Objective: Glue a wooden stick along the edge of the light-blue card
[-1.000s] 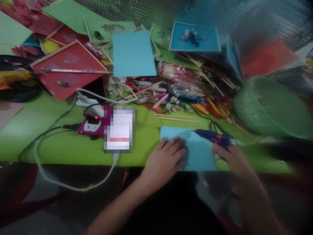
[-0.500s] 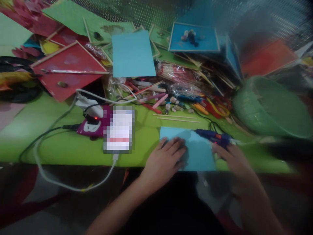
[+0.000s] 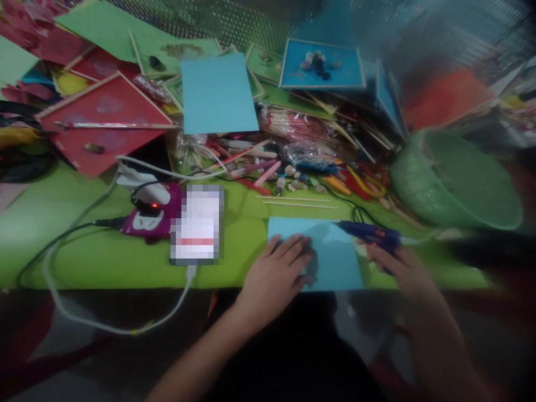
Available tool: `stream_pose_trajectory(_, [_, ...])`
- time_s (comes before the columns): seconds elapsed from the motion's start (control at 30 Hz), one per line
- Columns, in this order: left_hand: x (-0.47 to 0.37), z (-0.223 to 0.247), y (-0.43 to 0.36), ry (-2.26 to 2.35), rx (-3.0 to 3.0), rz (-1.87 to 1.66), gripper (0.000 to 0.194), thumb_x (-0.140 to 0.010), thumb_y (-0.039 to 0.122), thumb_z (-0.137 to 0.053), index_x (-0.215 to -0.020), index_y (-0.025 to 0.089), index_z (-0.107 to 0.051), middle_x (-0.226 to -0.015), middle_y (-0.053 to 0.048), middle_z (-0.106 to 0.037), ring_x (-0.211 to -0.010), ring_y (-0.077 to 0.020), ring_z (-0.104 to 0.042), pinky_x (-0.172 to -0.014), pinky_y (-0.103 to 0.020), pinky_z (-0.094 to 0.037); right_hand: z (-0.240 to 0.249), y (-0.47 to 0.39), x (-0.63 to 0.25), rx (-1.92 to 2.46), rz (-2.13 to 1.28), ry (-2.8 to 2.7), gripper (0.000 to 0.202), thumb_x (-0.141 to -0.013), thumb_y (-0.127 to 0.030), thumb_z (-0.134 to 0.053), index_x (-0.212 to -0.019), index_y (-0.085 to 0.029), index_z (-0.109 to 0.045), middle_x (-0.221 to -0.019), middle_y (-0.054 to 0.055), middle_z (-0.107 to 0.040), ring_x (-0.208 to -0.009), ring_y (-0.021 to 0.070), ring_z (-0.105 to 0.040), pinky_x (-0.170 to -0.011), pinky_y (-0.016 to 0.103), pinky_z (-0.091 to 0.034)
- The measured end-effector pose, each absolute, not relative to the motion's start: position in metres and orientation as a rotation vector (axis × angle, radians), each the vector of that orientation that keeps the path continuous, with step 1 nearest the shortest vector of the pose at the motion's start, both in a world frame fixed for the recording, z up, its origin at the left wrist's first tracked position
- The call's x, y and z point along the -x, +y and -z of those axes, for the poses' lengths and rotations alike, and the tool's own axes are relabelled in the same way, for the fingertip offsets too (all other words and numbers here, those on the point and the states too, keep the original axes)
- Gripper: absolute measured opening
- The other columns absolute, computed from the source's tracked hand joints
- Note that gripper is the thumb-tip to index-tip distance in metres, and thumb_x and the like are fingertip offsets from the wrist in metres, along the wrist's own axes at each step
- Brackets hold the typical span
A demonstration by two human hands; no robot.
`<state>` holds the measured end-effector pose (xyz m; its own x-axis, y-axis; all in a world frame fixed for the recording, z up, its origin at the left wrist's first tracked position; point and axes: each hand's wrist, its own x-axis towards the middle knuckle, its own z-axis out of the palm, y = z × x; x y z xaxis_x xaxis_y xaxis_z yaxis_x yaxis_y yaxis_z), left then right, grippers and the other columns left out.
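Note:
Flat on the green table lies a sheet of light blue paper (image 3: 335,262), close to the front edge. My left hand (image 3: 280,265) rests on its left part with the fingers spread. In my right hand (image 3: 396,265) is a dark blue glue gun (image 3: 372,234), a white glue stick coming out of its back end. Its nozzle points left, over the far right part of the paper; whether the tip touches the sheet I cannot tell. Two thin wooden sticks (image 3: 297,202) lie side by side just beyond the paper.
To the left are a purple power strip (image 3: 163,215) and a phone (image 3: 196,223) on a white cable. A green bowl (image 3: 456,178) stands at the right. Behind lie pens, pebbles, bagged sticks, another blue sheet (image 3: 220,95) and framed boards, one red (image 3: 113,123), one blue (image 3: 322,64).
The whole view has shifted slightly, so things appear further left. Relative to the paper, the glue gun's nozzle has moved a little to the right; my left hand stays on the sheet.

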<state>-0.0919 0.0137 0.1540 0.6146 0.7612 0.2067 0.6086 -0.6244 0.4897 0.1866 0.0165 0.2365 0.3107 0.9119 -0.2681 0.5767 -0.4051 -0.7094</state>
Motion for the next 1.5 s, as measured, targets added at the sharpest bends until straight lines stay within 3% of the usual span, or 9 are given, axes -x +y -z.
stream_pose_trajectory(0.2, [0.092,-0.156,0.014,1.097,-2.47,-0.554,0.042,-0.104,0.039,-0.054,-0.144,0.027,-0.056,-0.163,-0.002,-0.047,-0.153,-0.0225,-0.041,-0.128,-0.049,-0.029,-0.228,0.016,-0.192,2.107,-0.891,-1.309,0.058,-0.065,-0.076,-0.074,-0.078,-0.02,-0.077,-0.069,0.006,-0.073,-0.057,0.0187,-0.057,-0.055,0.031,-0.049])
stream_pose_trajectory(0.47, [0.092,-0.155,0.015,1.096,-2.479,-0.565,0.043,-0.104,0.04,-0.054,-0.144,0.026,-0.056,-0.162,-0.002,-0.048,-0.153,-0.0224,-0.041,-0.128,-0.049,-0.029,-0.231,0.019,-0.183,2.17,-0.848,-1.391,0.045,-0.069,-0.067,-0.07,-0.063,-0.023,-0.07,-0.06,0.003,-0.067,-0.058,0.0209,-0.059,-0.056,0.032,-0.05])
stream_pose_trajectory(0.83, [0.092,-0.153,0.014,1.102,-2.471,-0.552,0.043,-0.105,0.042,-0.051,-0.146,0.027,-0.054,-0.164,0.0,-0.046,-0.154,-0.0215,-0.039,-0.129,-0.049,-0.027,-0.232,0.018,-0.184,2.195,-0.824,-1.362,0.042,-0.067,-0.065,-0.069,-0.062,-0.023,-0.069,-0.053,0.002,-0.062,-0.055,0.0193,-0.056,-0.054,0.031,-0.046])
stream_pose_trajectory(1.03, [0.092,-0.154,0.014,1.095,-2.469,-0.558,0.043,-0.105,0.041,-0.051,-0.145,0.026,-0.055,-0.163,-0.001,-0.047,-0.154,-0.0223,-0.039,-0.128,-0.049,-0.028,-0.228,0.018,-0.185,2.169,-0.828,-1.419,0.037,-0.071,-0.061,-0.067,-0.068,-0.024,-0.07,-0.063,0.003,-0.069,-0.06,0.0209,-0.06,-0.057,0.031,-0.048])
stream_pose_trajectory(1.3, [0.091,-0.154,0.014,1.099,-2.47,-0.571,0.043,-0.104,0.041,-0.054,-0.145,0.027,-0.056,-0.163,-0.002,-0.048,-0.153,-0.022,-0.04,-0.128,-0.05,-0.028,-0.229,0.015,-0.19,2.23,-0.772,-1.406,0.05,-0.071,-0.072,-0.067,-0.064,-0.023,-0.069,-0.057,0.003,-0.064,-0.058,0.0214,-0.06,-0.056,0.032,-0.048])
stream_pose_trajectory(1.5, [0.093,-0.154,0.014,1.103,-2.47,-0.56,0.042,-0.104,0.04,-0.053,-0.144,0.026,-0.056,-0.163,-0.001,-0.047,-0.153,-0.0217,-0.04,-0.129,-0.049,-0.027,-0.227,0.018,-0.189,2.164,-0.817,-1.4,0.045,-0.07,-0.067,-0.069,-0.066,-0.022,-0.07,-0.059,0.003,-0.067,-0.057,0.0204,-0.06,-0.055,0.031,-0.048])
